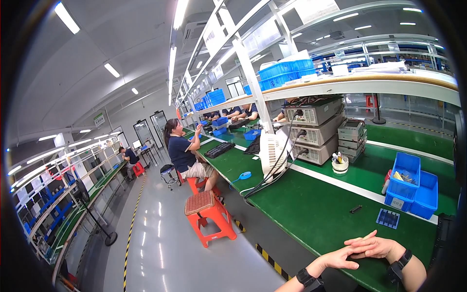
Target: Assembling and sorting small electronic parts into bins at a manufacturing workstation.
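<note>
Empty, fingers loosely extended, the left hand (341,256) and right hand (382,247) overlapped at the desk (301,209), where a careless reach risked displacing a small black part (356,209).

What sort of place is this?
Probably an electronics assembly or test floor. It shows in the long green-topped workbench with a person seated at its side, the stacked instrument boxes and the blue parts bins.
</note>
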Demonstrator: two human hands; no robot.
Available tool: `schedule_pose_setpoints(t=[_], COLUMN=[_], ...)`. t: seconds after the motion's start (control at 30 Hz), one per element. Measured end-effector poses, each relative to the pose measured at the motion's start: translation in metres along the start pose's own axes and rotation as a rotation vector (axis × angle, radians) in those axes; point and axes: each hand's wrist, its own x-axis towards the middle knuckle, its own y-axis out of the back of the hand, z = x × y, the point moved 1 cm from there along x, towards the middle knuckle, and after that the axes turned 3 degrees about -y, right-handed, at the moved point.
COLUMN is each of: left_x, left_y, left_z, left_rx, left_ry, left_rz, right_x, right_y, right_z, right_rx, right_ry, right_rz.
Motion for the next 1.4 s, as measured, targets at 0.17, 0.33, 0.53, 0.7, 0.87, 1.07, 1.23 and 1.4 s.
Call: schedule_pose_setpoints(t=[0.17, 0.33, 0.53, 0.7, 0.87, 1.07, 1.23, 1.4], left_x=[-0.003, 0.001, 0.003, 0.003, 0.005, 0.006, 0.006, 0.005], left_y=[0.000, 0.001, -0.007, -0.005, -0.005, -0.004, -0.004, -0.007], left_z=[-0.006, 0.005, 0.011, 0.014, 0.010, 0.007, 0.005, 0.008], left_rx=[0.063, 0.023, -0.035, -0.026, -0.015, 0.034, 0.013, -0.052], left_ry=[-0.091, -0.092, -0.078, -0.067, -0.076, -0.112, -0.083, -0.072], left_rz=[0.021, 0.111, 0.222, 0.255, 0.252, 0.234, 0.253, 0.243], right_x=[0.001, 0.009, 0.011, 0.013, 0.011, 0.010, 0.010, 0.009], right_y=[0.007, 0.004, -0.001, 0.003, -0.001, -0.002, -0.002, 0.000], right_z=[-0.002, -0.004, -0.007, -0.004, -0.007, -0.009, -0.009, -0.006], right_rx=[-0.028, -0.357, -0.307, -0.348, -0.307, -0.368, -0.358, -0.351], right_ry=[-0.071, -0.018, -0.018, -0.021, -0.020, 0.008, 0.002, -0.001], right_rz=[0.023, 0.157, 0.208, 0.193, 0.207, 0.190, 0.192, 0.181])
